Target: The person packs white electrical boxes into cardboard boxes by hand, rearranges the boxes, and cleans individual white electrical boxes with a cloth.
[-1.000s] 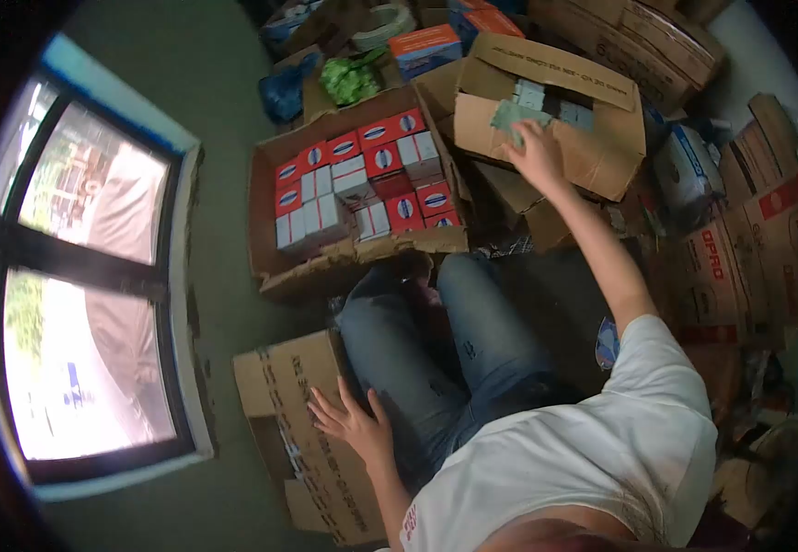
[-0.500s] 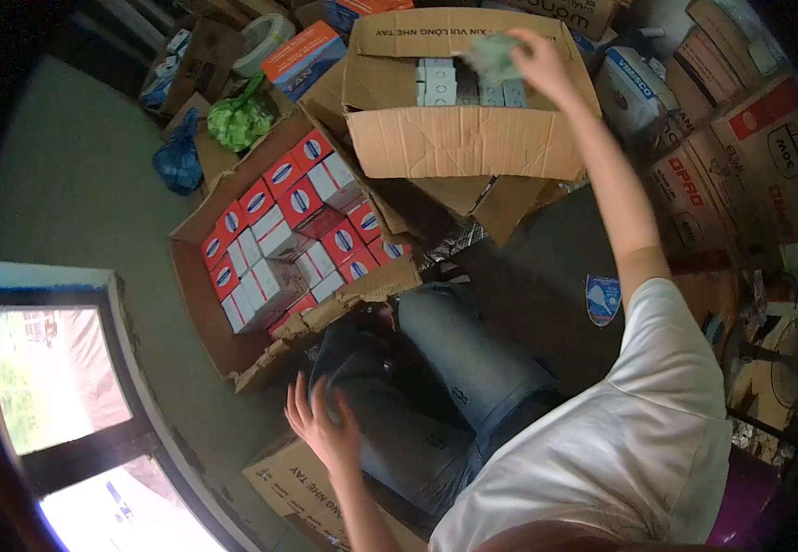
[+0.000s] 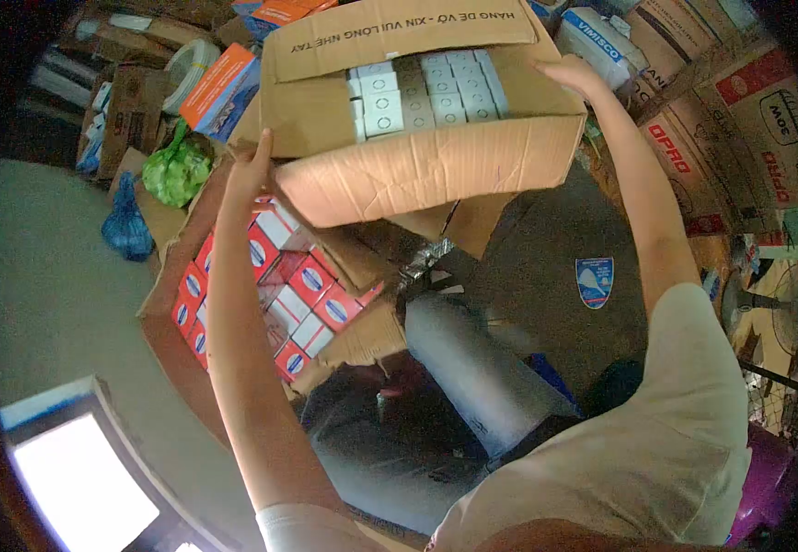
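An open cardboard box (image 3: pixel 436 170) with printed flaps stands in front of me, tilted a little. Inside it are rows of small white boxes (image 3: pixel 383 109) with round marks on their ends. My left hand (image 3: pixel 253 167) grips its left front corner, thumb up and the other fingers mostly hidden. At the right side, my right hand (image 3: pixel 572 75) holds the upper edge of the same box, its fingertips partly out of sight. Below my left forearm lies a second open carton (image 3: pixel 362 339) of red and white small boxes (image 3: pixel 311 281).
Left of the cartons sit a green plastic bag (image 3: pixel 178 170), a blue plastic bag (image 3: pixel 126 221) and an orange and blue box (image 3: pixel 221 90). Stacked cartons (image 3: pixel 730 152) line the right side. A shield-shaped sticker (image 3: pixel 595 282) shows on the dark surface beyond my knee.
My left hand has risen from near my lap to the box's left corner. The greenish cloth-like thing has left my right hand, which now holds the box's right side. The box has shifted and tilted.
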Demonstrator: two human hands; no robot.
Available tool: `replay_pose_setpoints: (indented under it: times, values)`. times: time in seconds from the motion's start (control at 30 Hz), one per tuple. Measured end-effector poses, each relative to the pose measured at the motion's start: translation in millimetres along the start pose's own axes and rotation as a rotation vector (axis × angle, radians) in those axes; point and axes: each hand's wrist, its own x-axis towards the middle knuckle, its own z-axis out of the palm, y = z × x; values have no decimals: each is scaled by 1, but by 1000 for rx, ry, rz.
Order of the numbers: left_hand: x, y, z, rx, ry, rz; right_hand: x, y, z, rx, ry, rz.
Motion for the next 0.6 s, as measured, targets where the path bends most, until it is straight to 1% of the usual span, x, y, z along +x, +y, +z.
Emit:
replay_pose_setpoints:
  times: [0.03, 0.07, 0.1, 0.2, 0.3, 0.33, 0.37, 0.4, 0.43, 0.5, 0.57, 0.6]
  values:
    - [-1, 13, 9, -45, -58, -109, 6, 8, 1, -45, 9, -20]
    - [53, -31, 24, -30, -11, 66, 9, 16, 1, -92, 20, -42]
    - [56, -28, 25, -1, -25, 90, 12, 24, 2, -140, 26, -66]
    - [31, -4, 21, 134, -42, 103, 13, 45, 9, -124, -7, -87]
    - [52, -32, 21, 457, 91, 269, -25, 43, 0, -30, 66, -203]
    - [27, -22, 24, 376, 54, 203, -37, 41, -7, -17, 55, -173]
    - [24, -32, 29, 434, 136, 197, -53, 40, -14, -2, 43, -137]
    - [3, -26, 29, 354, 148, 243, -66, 41, -22, 9, 29, -99]
    - [-20, -17, 29, 271, 158, 282, -76, 46, -29, 12, 47, -113]
    - [-37, -14, 30, 263, 126, 248, -87, 59, -43, -5, 40, -157]
    - [-68, -8, 30, 198, 81, 179, -112, 59, -77, 323, -26, -133]
    - [-84, 5, 25, 148, 59, 153, -114, 64, -98, 334, -25, -134]
